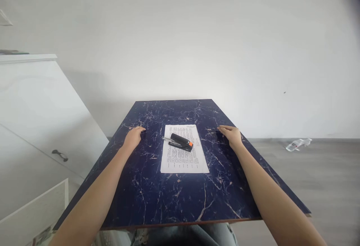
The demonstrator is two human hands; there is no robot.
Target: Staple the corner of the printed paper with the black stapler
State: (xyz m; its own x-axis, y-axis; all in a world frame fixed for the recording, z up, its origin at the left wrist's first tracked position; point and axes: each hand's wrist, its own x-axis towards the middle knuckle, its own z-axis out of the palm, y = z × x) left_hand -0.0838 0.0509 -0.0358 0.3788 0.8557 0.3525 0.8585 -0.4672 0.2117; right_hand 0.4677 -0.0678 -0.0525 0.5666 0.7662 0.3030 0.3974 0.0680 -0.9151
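Head view, sole view inspected. We find the left hand point(134, 137) resting near the left side of the dark blue marbled table point(177, 201), fingers loosely curled and grasping nothing. The right hand point(231, 135) lies on the opposite side, likewise released, its fingers extended inward. Both are well apart from the printed paper point(182, 165) between them; we judge this spacing leaves the paper and what it bears unobstructed and within reach of either hand.

The black stapler point(182, 143) lies on top of the paper, slanted, its orange part to the right. A slim metallic piece projects at its left end; we cannot tell whether it belongs to the stapler. In our judgement, the stapler's weight helps keep the paper flat, and its central position favours neither hand. Whether the paper is one sheet or several, we cannot establish.
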